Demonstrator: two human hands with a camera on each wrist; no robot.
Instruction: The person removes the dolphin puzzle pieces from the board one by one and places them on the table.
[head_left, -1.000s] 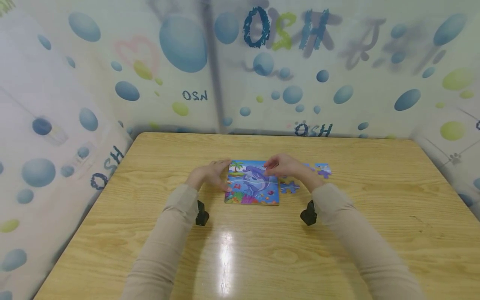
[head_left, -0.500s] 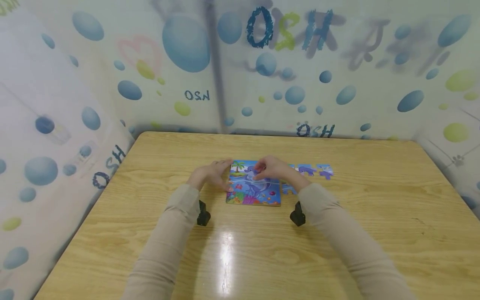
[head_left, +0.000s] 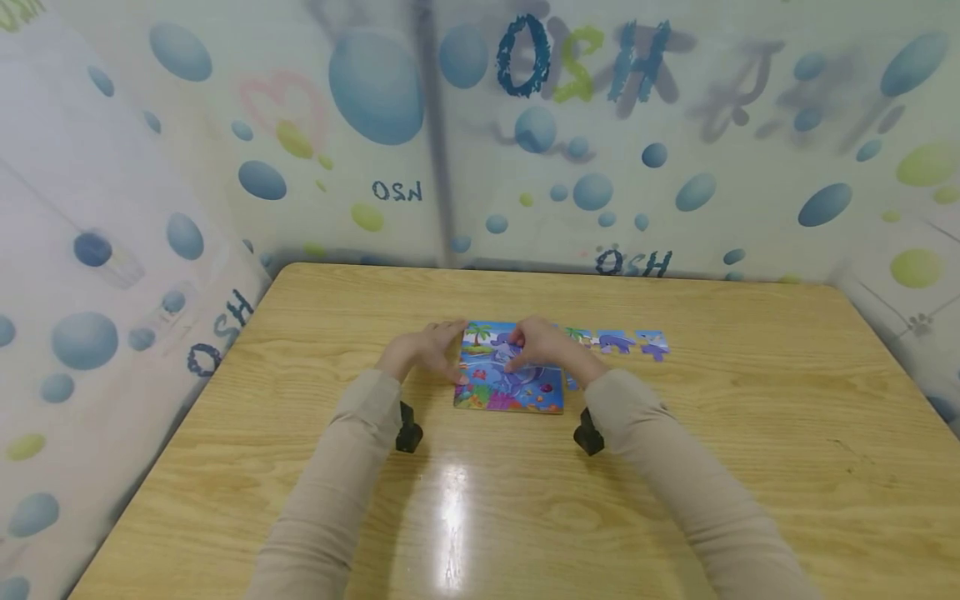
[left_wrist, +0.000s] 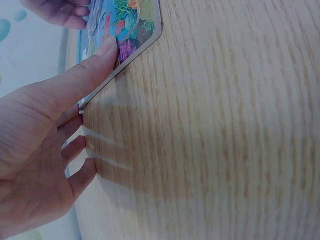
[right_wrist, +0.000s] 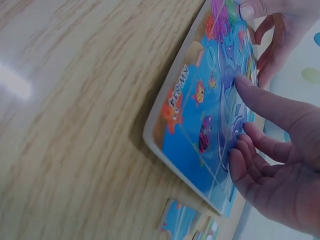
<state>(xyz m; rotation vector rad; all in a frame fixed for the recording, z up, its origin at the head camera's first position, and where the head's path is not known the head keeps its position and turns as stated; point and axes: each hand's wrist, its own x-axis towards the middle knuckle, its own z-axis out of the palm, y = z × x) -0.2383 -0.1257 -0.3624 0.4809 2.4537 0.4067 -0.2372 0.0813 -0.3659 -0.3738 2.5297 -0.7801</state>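
A jigsaw puzzle board (head_left: 536, 398) with a dolphin and sea picture lies flat near the table's middle. My left hand (head_left: 426, 348) rests along its left side; the left wrist view shows the thumb (left_wrist: 97, 62) on the printed surface, with the other fingers extended loosely past the edge. Over the board's upper middle, my right hand (head_left: 542, 342) has its fingers curled down to the picture. Between thumb and fingertips of the right hand, a blue-purple puzzle piece (right_wrist: 234, 108) appears pinched against the board; its outline is partly hidden.
Loose puzzle pieces lie right of the board, among them a dolphin piece (head_left: 615, 341) and a far right piece (head_left: 653, 343). Another piece (right_wrist: 179, 220) sits close to the board's edge. The wooden table (head_left: 750, 400) meets a patterned wall (head_left: 465, 133) at the back.
My right hand has moved left and slightly down from the board's right part to its upper middle, uncovering loose pieces at the right. The left hand stays at the left edge.
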